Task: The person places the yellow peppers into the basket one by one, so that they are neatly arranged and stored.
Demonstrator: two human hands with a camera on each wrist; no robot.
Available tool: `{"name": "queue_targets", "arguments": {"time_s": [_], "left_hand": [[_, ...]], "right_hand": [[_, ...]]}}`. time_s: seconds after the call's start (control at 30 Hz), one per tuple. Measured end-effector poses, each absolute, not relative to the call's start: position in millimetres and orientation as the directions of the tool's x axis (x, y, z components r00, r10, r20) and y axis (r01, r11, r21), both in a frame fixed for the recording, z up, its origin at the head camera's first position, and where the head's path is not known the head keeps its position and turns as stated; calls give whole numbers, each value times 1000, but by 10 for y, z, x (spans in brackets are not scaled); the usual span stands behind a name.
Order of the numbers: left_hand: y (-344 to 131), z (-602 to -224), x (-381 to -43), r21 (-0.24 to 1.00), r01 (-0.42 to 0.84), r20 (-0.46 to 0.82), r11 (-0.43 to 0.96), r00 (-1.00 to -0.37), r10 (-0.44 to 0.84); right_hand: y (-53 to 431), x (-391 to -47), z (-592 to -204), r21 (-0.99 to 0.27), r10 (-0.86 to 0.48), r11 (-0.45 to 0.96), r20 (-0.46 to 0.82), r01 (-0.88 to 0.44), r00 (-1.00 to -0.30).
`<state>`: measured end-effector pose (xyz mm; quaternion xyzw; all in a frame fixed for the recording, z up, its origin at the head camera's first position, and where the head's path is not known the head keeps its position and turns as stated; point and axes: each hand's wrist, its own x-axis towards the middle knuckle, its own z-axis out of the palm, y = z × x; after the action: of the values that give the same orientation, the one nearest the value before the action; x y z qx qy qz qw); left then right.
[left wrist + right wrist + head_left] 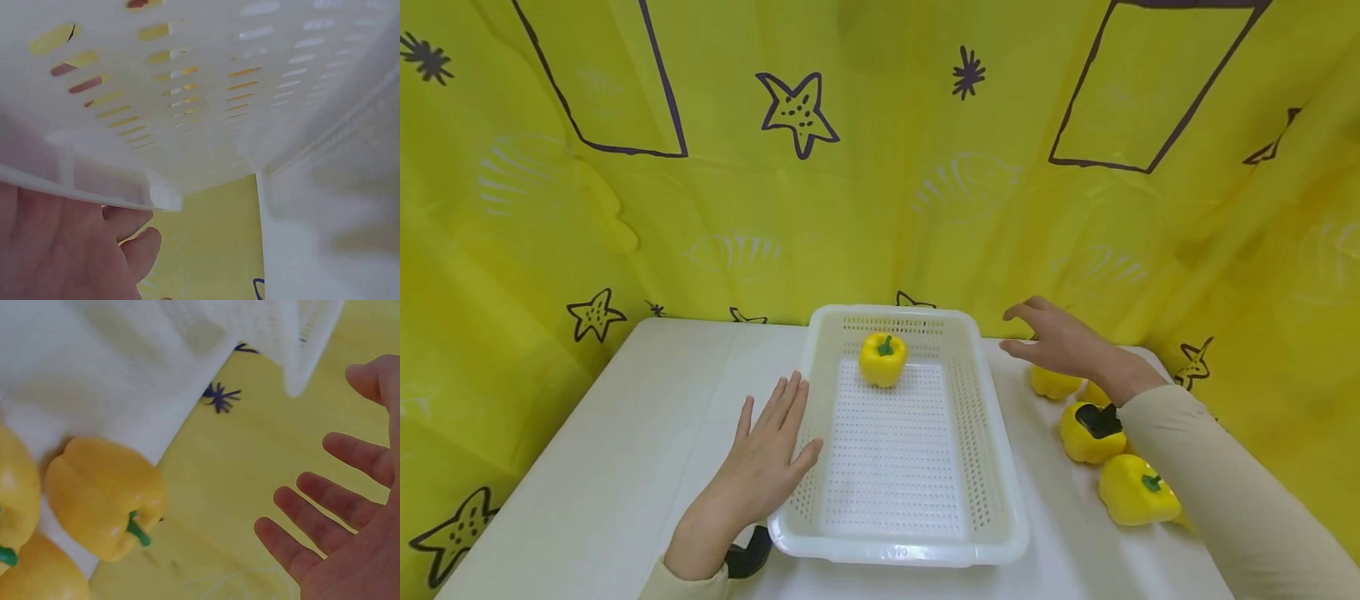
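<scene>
A white perforated plastic basket point(898, 552) stands on the table, with one yellow bell pepper point(874, 367) lying near its far end. My left hand point(760, 471) rests at the basket's left rim, its fingers straight and spread. In the left wrist view that hand point(62, 244) lies along the rim, beside the slotted wall. My right hand point(1060, 340) is held right of the basket, above a yellow bell pepper point(1051, 384). Its fingers are spread with nothing between them, as the right wrist view also shows of the hand point(350, 519).
Several more yellow bell peppers point(1129, 492) lie on the table to the right, partly covered by the right sleeve point(1232, 492). A yellow curtain point(880, 208) with starfish drawings hangs behind and around the white table point(647, 417).
</scene>
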<state>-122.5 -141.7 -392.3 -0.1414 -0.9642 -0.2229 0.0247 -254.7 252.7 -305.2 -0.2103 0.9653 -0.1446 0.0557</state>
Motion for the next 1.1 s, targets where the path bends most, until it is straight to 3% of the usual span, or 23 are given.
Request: {"name": "queue_targets", "arguments": {"time_s": [0.4, 0.7, 1.1], "left_hand": [[-1432, -3926, -1229, 418, 289, 118, 861, -957, 263], [-1429, -3925, -1236, 407, 296, 129, 864, -955, 266], [-1438, -3913, -1237, 401, 287, 119, 870, -958, 261]], "right_hand": [[2802, -2635, -3276, -228, -386, 906, -98, -357, -917], [2986, -2637, -3481, -194, -275, 955, -311, -223, -910], [2979, -2629, -3530, -166, -336, 940, -300, -298, -893]]}}
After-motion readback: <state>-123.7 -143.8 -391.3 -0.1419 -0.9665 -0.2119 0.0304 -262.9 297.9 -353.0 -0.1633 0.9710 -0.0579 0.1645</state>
